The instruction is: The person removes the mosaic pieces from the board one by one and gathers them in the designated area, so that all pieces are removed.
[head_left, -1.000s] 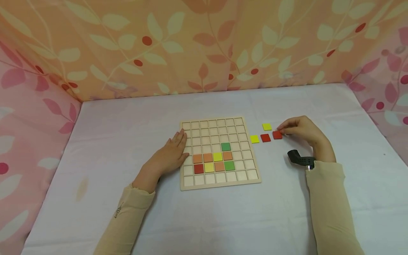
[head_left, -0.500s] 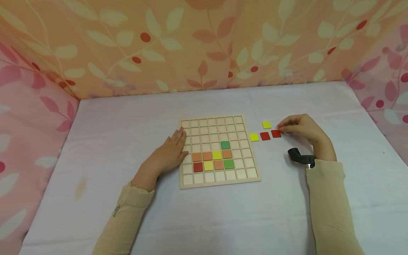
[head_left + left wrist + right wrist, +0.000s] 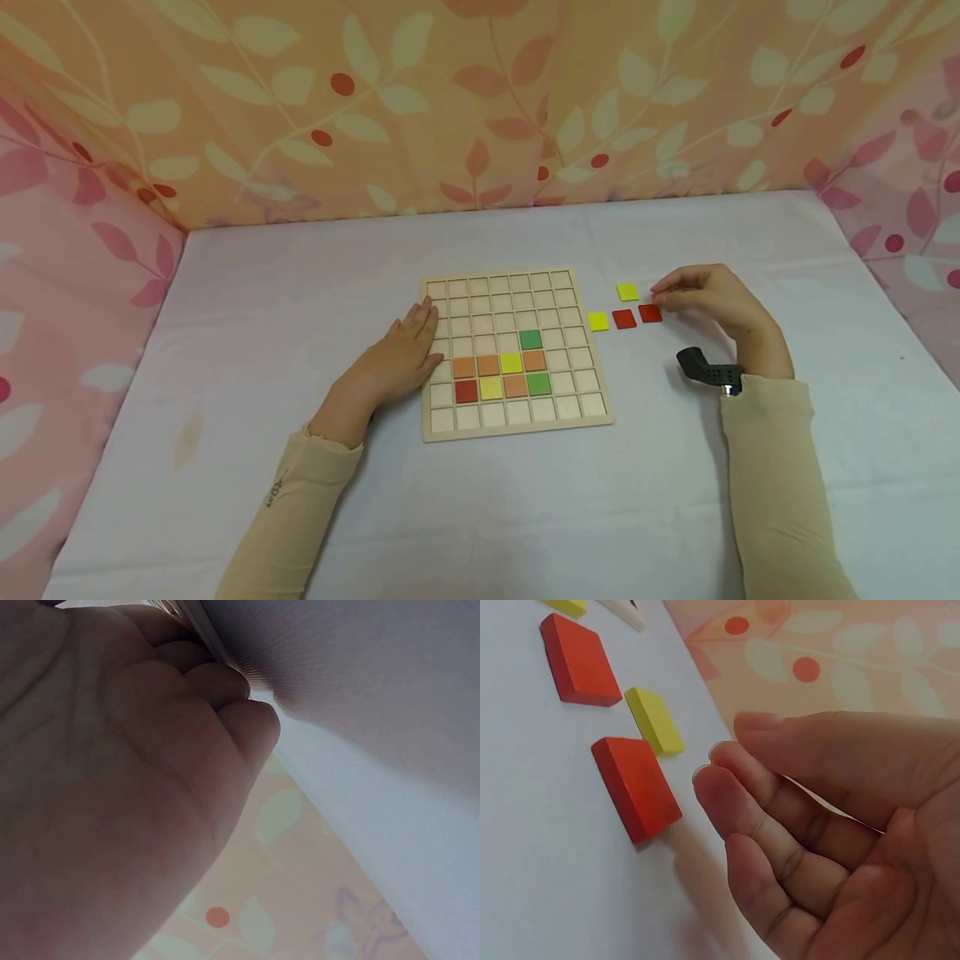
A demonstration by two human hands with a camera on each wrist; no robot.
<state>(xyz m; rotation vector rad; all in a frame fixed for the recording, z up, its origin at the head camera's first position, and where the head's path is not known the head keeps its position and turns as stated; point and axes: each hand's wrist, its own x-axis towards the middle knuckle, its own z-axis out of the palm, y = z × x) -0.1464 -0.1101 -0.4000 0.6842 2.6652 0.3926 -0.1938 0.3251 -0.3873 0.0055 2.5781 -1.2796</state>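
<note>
Right fingers: those of the right hand [image 3: 716, 300] are loosely curved and pinch nothing; in the right wrist view a gap shows between thumb and fingertips [image 3: 724, 799].
Outer red tile: it [image 3: 637, 787] lies flat on the table, just beside those fingertips and apparently not touching them.
Weight and feel: probably light, stiff and hard, like painted wood; unlikely to break, though the smooth faces may slip.
Where to take hold: best by two opposite side edges, thumb against one and index finger against the other; the edges look thick enough for fingertips, while the flat top offers nothing to hook.
Other loose tiles: the inner red tile [image 3: 624, 319] sits next along, then the near yellow tile [image 3: 597, 322] beside the board; the far yellow tile [image 3: 627, 292] lies behind them. They should handle alike.
Grid board [image 3: 517, 413]: nine coloured tiles sit in its cells; it looks rigid, and its raised dividers should keep seated tiles from sliding.
Left fingers: the left hand [image 3: 401, 358] rests at the board's left edge, thumb apart from the others, grasping nothing.
Table [image 3: 525, 517]: white cloth, likely to give slight drag under a tile.
</note>
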